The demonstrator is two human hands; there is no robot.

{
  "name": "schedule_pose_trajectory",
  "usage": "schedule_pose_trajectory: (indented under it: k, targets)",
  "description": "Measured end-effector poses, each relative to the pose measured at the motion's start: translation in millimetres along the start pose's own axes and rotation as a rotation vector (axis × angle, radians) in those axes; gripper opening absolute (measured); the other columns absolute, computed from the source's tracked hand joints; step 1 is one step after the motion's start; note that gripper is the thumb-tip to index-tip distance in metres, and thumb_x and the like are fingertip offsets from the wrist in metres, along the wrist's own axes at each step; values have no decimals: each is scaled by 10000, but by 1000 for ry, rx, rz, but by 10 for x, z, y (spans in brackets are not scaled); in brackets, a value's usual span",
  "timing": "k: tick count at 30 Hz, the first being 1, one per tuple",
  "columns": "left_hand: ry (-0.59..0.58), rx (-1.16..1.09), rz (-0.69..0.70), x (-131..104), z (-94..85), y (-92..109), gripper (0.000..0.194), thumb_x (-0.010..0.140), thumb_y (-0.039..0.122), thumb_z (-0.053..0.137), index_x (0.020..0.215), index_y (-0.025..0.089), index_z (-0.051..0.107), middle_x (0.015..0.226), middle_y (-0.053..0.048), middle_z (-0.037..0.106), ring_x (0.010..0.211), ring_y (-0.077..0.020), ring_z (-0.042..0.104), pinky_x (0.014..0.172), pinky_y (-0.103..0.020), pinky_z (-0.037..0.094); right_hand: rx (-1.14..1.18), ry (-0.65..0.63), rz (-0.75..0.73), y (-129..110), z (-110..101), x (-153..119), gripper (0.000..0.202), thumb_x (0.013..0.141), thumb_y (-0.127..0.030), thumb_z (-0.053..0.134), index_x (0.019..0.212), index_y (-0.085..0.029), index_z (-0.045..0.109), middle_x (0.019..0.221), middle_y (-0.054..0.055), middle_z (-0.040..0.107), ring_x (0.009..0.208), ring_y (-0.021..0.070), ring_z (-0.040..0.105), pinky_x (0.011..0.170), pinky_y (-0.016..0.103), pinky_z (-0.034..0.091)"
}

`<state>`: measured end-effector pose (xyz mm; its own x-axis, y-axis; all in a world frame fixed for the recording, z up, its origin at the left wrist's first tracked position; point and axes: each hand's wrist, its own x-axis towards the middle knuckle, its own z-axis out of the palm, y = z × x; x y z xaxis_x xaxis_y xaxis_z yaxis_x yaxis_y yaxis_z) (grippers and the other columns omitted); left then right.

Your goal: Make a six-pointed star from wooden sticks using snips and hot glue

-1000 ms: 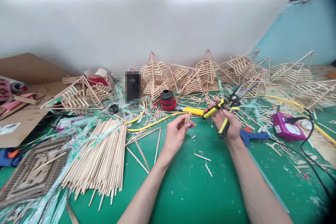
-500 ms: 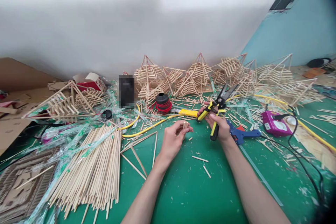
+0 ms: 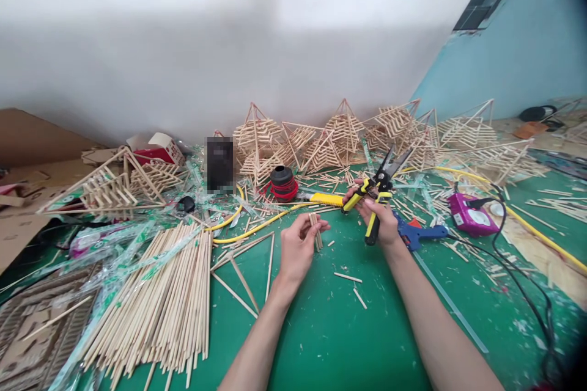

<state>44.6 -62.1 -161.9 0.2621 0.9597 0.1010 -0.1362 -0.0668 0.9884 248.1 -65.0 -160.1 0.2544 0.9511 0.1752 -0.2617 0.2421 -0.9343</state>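
Note:
My left hand (image 3: 300,245) pinches a few short wooden sticks (image 3: 316,232) upright between thumb and fingers, above the green table. To its right, my right hand (image 3: 378,220) holds yellow-and-black shears (image 3: 372,200), their blades spread apart and pointing up and away. Two short stick pieces (image 3: 347,277) lie on the table below and between the hands. Left of my left hand, some longer sticks (image 3: 245,284) form a triangle on the table, beside a large bundle of long sticks (image 3: 160,299).
Stick frames (image 3: 257,134) line the wall. A spool with red cord (image 3: 283,184) and a yellow cutter (image 3: 325,198) lie beyond the hands. At right are a blue glue gun (image 3: 422,232), a purple box (image 3: 472,215) and black cables. Plastic wrapping and cardboard are at left.
The short sticks in my left hand now show more of their length, reaching below the fingers. My right hand still holds the opened shears. The view has shifted slightly.

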Motion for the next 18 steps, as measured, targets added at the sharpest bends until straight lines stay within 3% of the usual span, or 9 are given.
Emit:
schedule_pose_trajectory:
  k: [5, 10, 14, 18]
  targets:
    - [-38, 54, 56, -8, -17, 8, 289, 962, 452, 632, 1049, 178, 658, 968, -96, 810, 893, -234, 805, 834, -339, 640, -25, 4, -4, 14, 9, 5, 509, 772, -466, 676, 1224, -235, 641, 1055, 97, 738, 1072, 311, 704, 951, 524, 576]
    - [-41, 130, 185, -33, -44, -39, 294, 1009, 331, 586, 1283, 231, 549, 1053, -63, 792, 890, -175, 799, 823, -281, 623, -52, 7, -5, 40, -4, 9, 498, 774, -454, 672, 1217, -228, 646, 1044, 93, 738, 1057, 305, 706, 928, 507, 579]
    - [-62, 204, 317, -46, -52, -92, 153, 1027, 297, 555, 1137, 220, 629, 1071, -72, 777, 909, -168, 794, 822, -260, 617, -53, -1, -10, 74, -17, 5, 470, 797, -454, 685, 1208, -228, 656, 1063, 88, 735, 1053, 300, 703, 916, 492, 580]
    - [-63, 258, 411, -51, -53, -106, 194, 1038, 245, 534, 1207, 218, 626, 1104, -81, 777, 906, -156, 793, 839, -259, 624, -42, -22, -21, 118, -41, 8, 467, 852, -492, 703, 1226, -216, 654, 1163, 91, 708, 1060, 275, 690, 921, 474, 580]
